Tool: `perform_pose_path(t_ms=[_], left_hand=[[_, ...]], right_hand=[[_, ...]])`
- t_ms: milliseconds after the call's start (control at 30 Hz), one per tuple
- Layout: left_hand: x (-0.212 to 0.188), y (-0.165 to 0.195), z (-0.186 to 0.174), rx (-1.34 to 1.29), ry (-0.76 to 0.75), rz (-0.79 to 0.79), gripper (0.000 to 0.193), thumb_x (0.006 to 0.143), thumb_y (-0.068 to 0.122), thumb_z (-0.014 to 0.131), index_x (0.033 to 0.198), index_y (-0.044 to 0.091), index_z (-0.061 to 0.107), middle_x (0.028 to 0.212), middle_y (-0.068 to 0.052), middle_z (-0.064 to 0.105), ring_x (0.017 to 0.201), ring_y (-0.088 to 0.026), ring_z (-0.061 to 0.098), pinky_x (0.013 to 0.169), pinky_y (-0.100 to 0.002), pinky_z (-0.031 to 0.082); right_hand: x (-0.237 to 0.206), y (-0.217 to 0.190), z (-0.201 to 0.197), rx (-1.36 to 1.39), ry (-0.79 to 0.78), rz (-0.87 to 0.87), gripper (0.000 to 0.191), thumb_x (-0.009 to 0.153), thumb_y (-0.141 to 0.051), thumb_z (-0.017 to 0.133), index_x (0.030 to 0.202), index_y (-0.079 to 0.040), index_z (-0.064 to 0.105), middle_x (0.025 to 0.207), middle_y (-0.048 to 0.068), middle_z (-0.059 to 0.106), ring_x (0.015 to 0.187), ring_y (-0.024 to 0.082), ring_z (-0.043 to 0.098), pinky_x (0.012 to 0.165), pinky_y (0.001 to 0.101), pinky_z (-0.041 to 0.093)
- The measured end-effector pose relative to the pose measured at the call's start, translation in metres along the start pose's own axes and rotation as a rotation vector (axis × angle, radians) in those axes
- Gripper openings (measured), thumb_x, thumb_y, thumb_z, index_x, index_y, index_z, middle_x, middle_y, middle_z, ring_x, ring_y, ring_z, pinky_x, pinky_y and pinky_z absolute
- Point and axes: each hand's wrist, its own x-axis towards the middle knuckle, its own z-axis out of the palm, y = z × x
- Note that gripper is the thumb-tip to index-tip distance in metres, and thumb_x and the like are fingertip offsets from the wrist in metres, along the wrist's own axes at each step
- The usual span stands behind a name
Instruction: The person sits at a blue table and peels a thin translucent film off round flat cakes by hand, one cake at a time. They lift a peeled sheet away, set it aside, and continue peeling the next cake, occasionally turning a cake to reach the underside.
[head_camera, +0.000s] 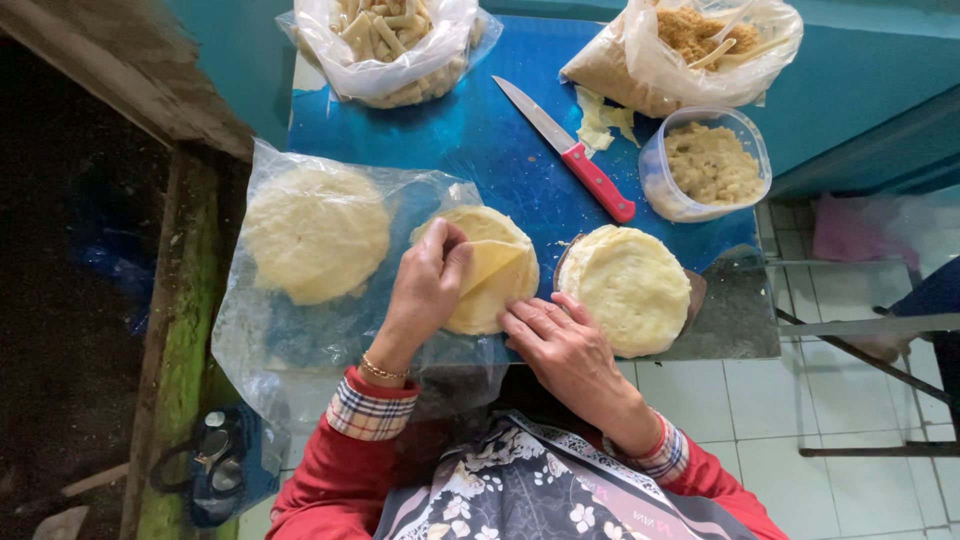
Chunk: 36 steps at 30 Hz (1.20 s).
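1. Lowest in the frame, the person's red sleeves with plaid cuffs come up from a flowered apron toward the blue board (480, 140).

2. The left hand (430, 285), just left of centre, is curled nearly closed, thumb and fingertips pinching the edge of the top wrapper sheet (495, 262) and lifting it so that it folds back over the rest.

3. The right hand (560, 345), lower centre, lies almost flat with fingers spread, gripping nothing; its fingertips press on the lower right rim of the middle wrapper stack (490, 290), which sits at the centre of the frame, partly on clear plastic.

4. To peel well, I judge the pinch should stay at the very edge, the pull low and slow, and the flat hand firm, so only one thin sheet comes away without tearing.

5. A second stack of wrappers (630, 288) lies just right of the right hand; a third stack (315, 230) lies inside a clear plastic bag at centre left.

6. Farther up, a red-handled knife (570, 150) lies diagonally, beside a clear tub of filling (710, 165).

7. At the top edge stand a bag of finished rolls (390, 40), upper left, and a bag of crumbs (690, 50), upper right.
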Motion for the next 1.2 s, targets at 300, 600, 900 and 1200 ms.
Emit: perform_pose_path(t_ms=[300,600,900,1200], left_hand=[[0.031,0.001,-0.015,0.039,-0.043,0.049,0.01,0.099,0.011,0.061,0.1,0.002,0.057,0.083,-0.016,0.066,0.074,-0.029,0.066,0.069,-0.038,0.052],[0.085,-0.017,-0.03,-0.008,-0.094,0.015,0.01,0.098,0.012,0.063,0.097,0.003,0.058,0.084,-0.011,0.064,0.078,-0.02,0.06,0.072,-0.034,0.052],[0.128,-0.013,-0.034,0.059,-0.078,0.134,0.009,0.098,0.009,0.062,0.1,0.003,0.056,0.087,-0.012,0.066,0.08,-0.024,0.064,0.075,-0.036,0.052],[0.161,0.023,-0.036,0.159,-0.041,0.492,0.01,0.102,0.004,0.062,0.106,0.001,0.053,0.095,-0.017,0.067,0.09,-0.034,0.064,0.08,-0.043,0.051]], right_hand=[[0.008,-0.005,0.0,-0.03,0.037,-0.031,0.042,0.088,-0.021,0.073,0.127,-0.01,0.066,0.113,0.008,0.067,0.108,0.024,0.065,0.1,0.0416,0.045],[0.009,-0.005,0.001,-0.041,0.052,-0.044,0.042,0.085,-0.021,0.073,0.125,-0.011,0.066,0.111,0.007,0.067,0.107,0.024,0.065,0.1,0.0417,0.045],[0.008,-0.004,0.001,-0.037,0.048,-0.052,0.042,0.085,-0.017,0.072,0.126,-0.01,0.066,0.112,0.008,0.067,0.107,0.024,0.066,0.097,0.0414,0.047],[0.007,-0.002,0.003,0.014,0.063,-0.044,0.041,0.086,-0.016,0.072,0.126,-0.009,0.066,0.113,0.009,0.067,0.106,0.026,0.066,0.096,0.0423,0.047]])
